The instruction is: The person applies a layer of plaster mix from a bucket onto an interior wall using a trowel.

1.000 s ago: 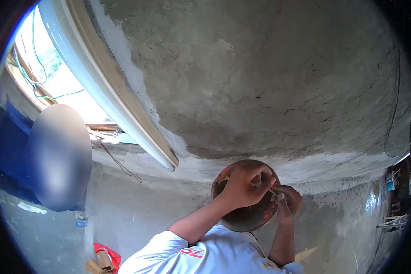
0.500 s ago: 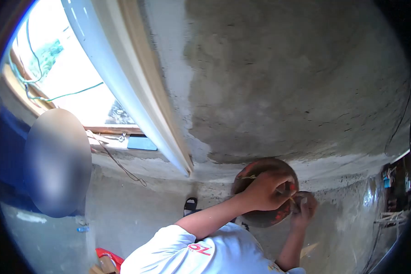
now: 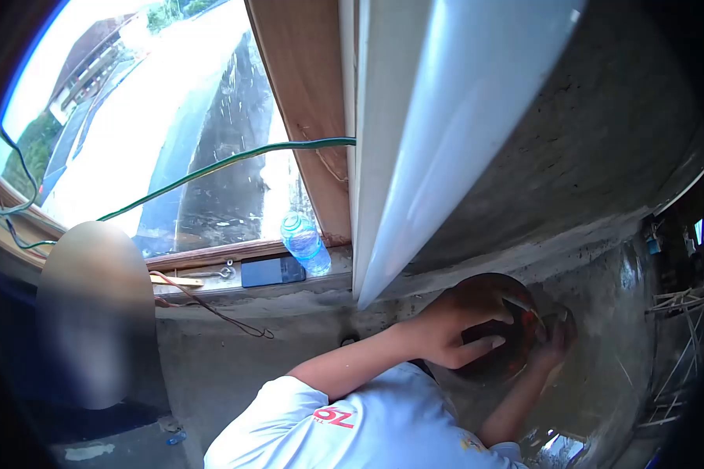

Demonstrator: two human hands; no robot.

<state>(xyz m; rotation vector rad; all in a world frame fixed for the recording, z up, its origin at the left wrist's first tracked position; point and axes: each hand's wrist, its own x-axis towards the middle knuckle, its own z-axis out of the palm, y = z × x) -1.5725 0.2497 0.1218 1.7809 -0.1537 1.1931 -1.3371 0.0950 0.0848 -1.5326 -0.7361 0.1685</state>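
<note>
A round reddish-brown bowl (image 3: pixel 516 356) sits in front of my white shirt, close to the grey concrete wall. My left hand (image 3: pixel 457 328) reaches across it, thumb and fingers gripping the near rim and inner face. My right hand (image 3: pixel 557 344) curls around the bowl's right rim and is partly hidden behind it. A thin pale stick with a red tip (image 3: pixel 524 309) lies across the bowl between the two hands. I cannot tell which hand holds the stick.
A white window sash (image 3: pixel 414 141) hangs open above the bowl. On the sill stand a plastic water bottle (image 3: pixel 301 242) and a dark phone (image 3: pixel 272 271), with a green cable (image 3: pixel 235 160) across the opening. Another person (image 3: pixel 94 313) stands at the left. Thin sticks (image 3: pixel 673 305) lean at the right.
The view has swung toward the window, bringing the bottle and phone into sight. Both hands and the bowl sit further right and lower in the frame, and my left hand's fingers have spread.
</note>
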